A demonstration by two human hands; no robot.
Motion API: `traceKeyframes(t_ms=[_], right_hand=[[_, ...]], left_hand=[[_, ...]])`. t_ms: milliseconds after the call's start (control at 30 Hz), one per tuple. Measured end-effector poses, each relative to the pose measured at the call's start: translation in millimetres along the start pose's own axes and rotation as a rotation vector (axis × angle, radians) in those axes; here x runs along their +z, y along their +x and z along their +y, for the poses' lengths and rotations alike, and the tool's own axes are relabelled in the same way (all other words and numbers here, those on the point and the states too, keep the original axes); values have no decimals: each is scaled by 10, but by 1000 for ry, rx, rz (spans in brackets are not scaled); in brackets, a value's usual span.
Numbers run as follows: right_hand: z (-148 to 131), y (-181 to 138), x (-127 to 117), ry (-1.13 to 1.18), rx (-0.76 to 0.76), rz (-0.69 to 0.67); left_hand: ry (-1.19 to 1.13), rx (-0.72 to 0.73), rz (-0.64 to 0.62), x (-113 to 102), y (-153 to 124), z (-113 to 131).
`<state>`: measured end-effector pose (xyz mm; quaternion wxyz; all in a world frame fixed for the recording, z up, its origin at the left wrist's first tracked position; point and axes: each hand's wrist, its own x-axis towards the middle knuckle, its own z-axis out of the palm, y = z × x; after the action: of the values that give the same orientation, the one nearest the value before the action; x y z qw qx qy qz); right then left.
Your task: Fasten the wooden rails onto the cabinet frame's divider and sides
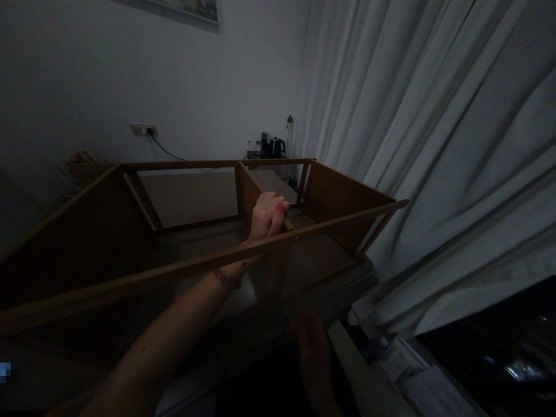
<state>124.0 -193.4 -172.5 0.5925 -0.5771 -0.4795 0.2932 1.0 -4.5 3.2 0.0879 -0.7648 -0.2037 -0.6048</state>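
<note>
Your left hand (267, 217) clasps the divider (251, 190), a sound hold; the frame (339, 223) looks stiff, heavy; your right hand (311, 344) is too dim to judge.

In dim light, a pale wall (87, 75) bears a framed picture (195, 8) and an outlet (137, 130) with a black cord (164, 149) plugged in. Long whitish curtains (391, 98) hang on the right; a dark kettle (275, 147) stands at the back.
</note>
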Motion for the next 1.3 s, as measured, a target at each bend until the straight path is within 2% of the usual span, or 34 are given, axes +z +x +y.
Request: traceKeyframes(t_ms=[267, 367, 500, 667, 867, 1000, 1100, 1300], right_hand=[[101, -12, -69, -46, -10, -59], [119, 5, -117, -134, -124, -96], [131, 55, -163, -275, -375, -102], [117, 80, -165, -422, -700, 5], [132, 78, -126, -483, -775, 39], [166, 62, -95, -460, -746, 51], [112, 34, -56, -349, -642, 13], [-135, -20, 35, 3, 33, -52]], left_hand=[[-39, -10, 22, -1, -4, 15], [-46, -15, 10, -3, -4, 15], [-43, 9, 27, 4, 0, 4], [-19, 20, 24, 10, -5, -10], [-20, 19, 32, 6, -9, -7], [-40, 29, 47, 12, -4, -8], [-22, 28, 31, 13, 2, -5], [-14, 30, 30, 16, -8, -19]])
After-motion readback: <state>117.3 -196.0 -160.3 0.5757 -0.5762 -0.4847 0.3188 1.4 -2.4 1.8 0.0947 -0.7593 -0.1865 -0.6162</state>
